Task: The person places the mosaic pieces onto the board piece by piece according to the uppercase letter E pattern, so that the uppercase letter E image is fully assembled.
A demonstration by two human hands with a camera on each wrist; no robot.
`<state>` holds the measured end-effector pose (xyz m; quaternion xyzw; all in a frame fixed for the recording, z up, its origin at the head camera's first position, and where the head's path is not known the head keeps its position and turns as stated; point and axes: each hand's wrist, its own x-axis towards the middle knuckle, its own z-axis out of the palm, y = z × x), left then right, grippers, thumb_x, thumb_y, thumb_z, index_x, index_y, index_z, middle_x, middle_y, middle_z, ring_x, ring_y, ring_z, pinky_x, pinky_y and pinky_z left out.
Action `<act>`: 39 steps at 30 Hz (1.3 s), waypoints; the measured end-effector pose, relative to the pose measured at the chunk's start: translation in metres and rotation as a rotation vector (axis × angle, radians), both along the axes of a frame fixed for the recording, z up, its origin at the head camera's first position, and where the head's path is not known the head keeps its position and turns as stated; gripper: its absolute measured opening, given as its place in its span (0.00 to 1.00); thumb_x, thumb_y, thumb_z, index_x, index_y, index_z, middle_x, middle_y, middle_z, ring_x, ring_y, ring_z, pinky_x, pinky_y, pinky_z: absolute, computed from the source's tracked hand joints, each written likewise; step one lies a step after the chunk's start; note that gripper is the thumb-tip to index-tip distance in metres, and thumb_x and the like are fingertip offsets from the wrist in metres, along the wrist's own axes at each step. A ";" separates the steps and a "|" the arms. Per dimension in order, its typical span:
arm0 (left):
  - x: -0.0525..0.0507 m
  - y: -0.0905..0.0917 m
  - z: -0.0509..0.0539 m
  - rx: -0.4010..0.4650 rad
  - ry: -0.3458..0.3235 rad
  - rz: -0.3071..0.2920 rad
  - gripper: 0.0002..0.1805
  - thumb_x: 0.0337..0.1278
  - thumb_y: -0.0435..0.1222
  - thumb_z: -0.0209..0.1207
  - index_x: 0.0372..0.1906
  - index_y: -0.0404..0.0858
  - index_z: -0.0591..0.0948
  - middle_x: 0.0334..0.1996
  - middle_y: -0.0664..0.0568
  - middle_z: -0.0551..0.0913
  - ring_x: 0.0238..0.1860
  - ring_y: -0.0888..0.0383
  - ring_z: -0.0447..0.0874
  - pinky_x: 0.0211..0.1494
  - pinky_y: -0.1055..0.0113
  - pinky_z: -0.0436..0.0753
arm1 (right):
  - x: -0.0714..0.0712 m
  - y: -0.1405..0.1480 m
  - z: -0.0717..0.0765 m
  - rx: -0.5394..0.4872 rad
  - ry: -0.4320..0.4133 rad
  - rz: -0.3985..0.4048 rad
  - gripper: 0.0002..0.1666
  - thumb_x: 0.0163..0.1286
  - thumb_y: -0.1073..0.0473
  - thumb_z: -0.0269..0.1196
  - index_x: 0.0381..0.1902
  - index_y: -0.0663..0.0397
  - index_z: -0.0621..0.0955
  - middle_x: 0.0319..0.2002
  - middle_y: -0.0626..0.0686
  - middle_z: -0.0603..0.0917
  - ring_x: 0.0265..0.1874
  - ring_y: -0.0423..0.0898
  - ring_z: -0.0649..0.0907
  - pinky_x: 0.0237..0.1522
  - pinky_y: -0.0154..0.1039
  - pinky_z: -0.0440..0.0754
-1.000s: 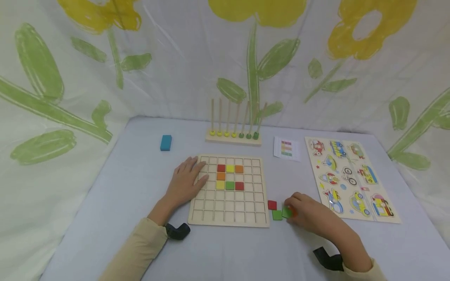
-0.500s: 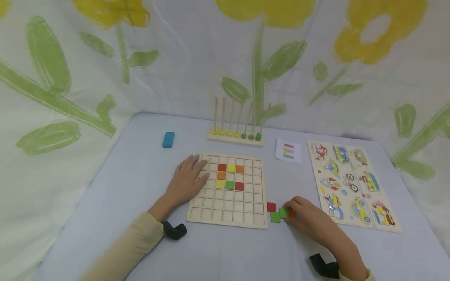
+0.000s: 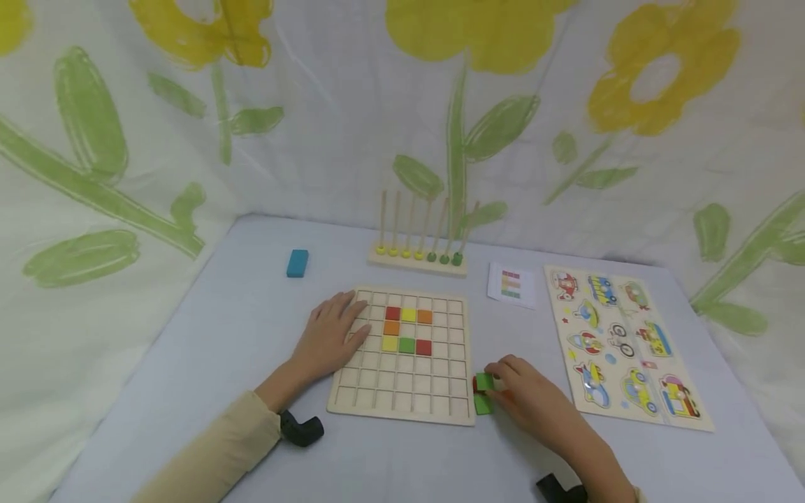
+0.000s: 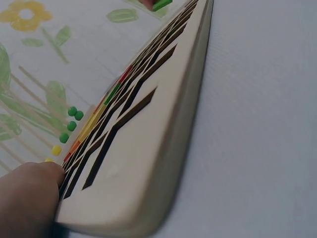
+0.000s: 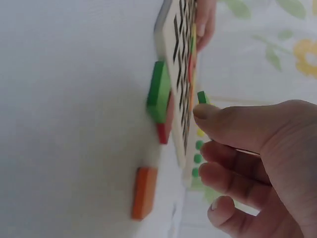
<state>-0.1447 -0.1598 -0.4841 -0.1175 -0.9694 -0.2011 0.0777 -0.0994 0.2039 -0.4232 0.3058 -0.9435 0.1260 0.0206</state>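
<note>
A wooden grid board lies on the table with red, yellow, orange and green square tiles in some of its cells. My left hand rests on the board's left edge, fingers extended. Just off the board's right edge, my right hand pinches a green tile between thumb and fingers, raised above the table. Below it in the right wrist view lie another green tile, a red tile touching it, and an orange tile set apart.
A bead rack with upright rods stands behind the board. Beside it lies a printed pattern card. A picture puzzle board is at the right, and a blue block at the back left.
My right hand has lifted the green tile and carried it left towards the board, leaving the orange tile on the table. My left hand stays on the board. The head view has shifted slightly.
</note>
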 end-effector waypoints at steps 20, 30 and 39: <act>0.002 0.000 0.002 0.013 -0.026 -0.013 0.31 0.69 0.56 0.44 0.70 0.45 0.67 0.73 0.45 0.59 0.74 0.47 0.52 0.72 0.45 0.53 | -0.035 -0.114 0.005 0.050 -0.185 0.105 0.16 0.64 0.46 0.65 0.46 0.46 0.79 0.29 0.38 0.74 0.27 0.36 0.72 0.29 0.29 0.72; 0.003 -0.001 0.005 0.006 -0.037 -0.006 0.31 0.69 0.55 0.44 0.70 0.45 0.66 0.73 0.45 0.58 0.74 0.47 0.51 0.73 0.45 0.52 | -0.038 -0.140 0.000 0.106 -0.153 0.182 0.18 0.65 0.46 0.65 0.48 0.48 0.80 0.33 0.40 0.77 0.29 0.36 0.73 0.31 0.28 0.74; 0.003 -0.001 0.005 -0.004 -0.031 -0.013 0.31 0.69 0.55 0.44 0.70 0.45 0.65 0.73 0.45 0.58 0.74 0.47 0.50 0.73 0.46 0.52 | -0.039 -0.140 -0.002 0.110 -0.141 0.189 0.18 0.66 0.46 0.64 0.48 0.49 0.79 0.32 0.40 0.76 0.29 0.36 0.72 0.30 0.28 0.73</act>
